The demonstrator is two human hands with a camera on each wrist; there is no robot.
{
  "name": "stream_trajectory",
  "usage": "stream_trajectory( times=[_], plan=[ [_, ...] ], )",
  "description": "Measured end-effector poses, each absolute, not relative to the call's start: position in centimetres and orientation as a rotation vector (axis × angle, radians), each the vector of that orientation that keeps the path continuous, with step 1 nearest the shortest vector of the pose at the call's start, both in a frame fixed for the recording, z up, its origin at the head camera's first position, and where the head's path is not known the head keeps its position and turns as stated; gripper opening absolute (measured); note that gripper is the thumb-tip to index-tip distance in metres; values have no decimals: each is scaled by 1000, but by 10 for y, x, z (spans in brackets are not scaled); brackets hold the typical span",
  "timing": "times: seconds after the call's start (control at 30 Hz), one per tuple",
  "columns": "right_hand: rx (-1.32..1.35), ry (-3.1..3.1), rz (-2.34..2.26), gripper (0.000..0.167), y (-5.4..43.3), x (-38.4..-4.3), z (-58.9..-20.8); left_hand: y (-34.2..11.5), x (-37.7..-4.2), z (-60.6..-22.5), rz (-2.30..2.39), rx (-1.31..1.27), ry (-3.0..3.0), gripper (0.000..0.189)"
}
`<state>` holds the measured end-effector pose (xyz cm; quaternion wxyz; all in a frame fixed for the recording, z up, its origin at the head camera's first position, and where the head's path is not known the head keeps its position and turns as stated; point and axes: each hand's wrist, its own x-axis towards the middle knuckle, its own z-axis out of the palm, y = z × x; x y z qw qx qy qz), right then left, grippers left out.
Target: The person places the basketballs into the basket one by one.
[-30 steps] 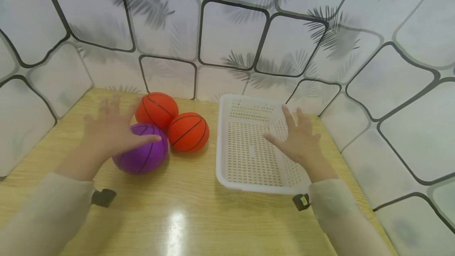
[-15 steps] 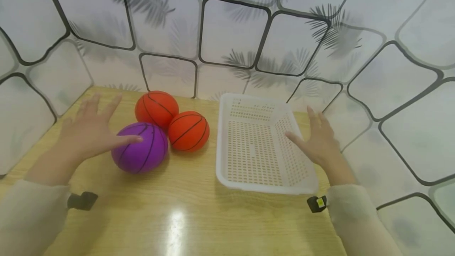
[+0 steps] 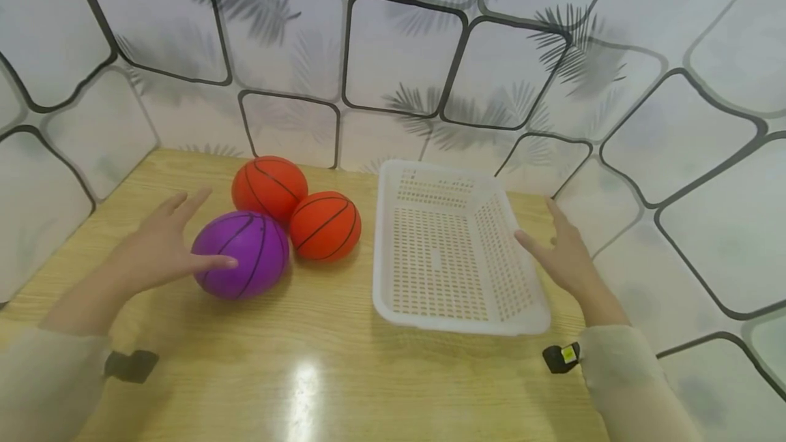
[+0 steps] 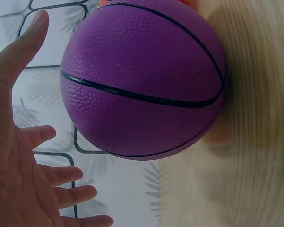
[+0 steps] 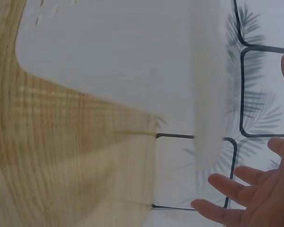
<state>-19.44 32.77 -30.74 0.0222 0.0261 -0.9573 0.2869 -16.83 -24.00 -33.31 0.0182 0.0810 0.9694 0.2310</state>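
My left hand [image 3: 159,247] is spread beside a purple mini basketball [image 3: 245,254], its thumb overlapping the ball in the head view. In the left wrist view a gap shows between the fingers and the purple ball [image 4: 146,80]. My right hand [image 3: 565,251] hovers at the right side of a white plastic basket [image 3: 436,326], thumb near the rim and fingers extended. The right wrist view shows the basket wall [image 5: 113,52] with the right hand [image 5: 255,194] apart from it. Neither hand holds anything.
Two orange-red mini basketballs, one at the back [image 3: 270,186] and one nearer the basket [image 3: 325,227], sit close against the purple one. All rest on a light wooden table [image 3: 344,380]. Patterned walls [image 3: 399,53] stand behind and on both sides.
My left hand has moved left, uncovering more of the purple ball. My right hand has moved right, from over the basket to its right side. Balls and basket have stayed put.
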Motion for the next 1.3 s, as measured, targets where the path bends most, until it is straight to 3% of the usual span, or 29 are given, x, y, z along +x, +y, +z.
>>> stream_trajectory(
  times=[0.37, 0.93, 1.3],
  plan=[
    [21, -3005, 1354, 99, 349, -199, -325, -242, -169, -355, 1014, 416, 2947, 124],
    [22, -2923, 1719, 72, 363, -205, -345, -239, -165, -364, 1152, 446, 2856, 120],
    [33, -2873, 1892, 68, 372, -209, -351, -239, -159, -363, 1126, 432, 2894, 120]
  ],
)
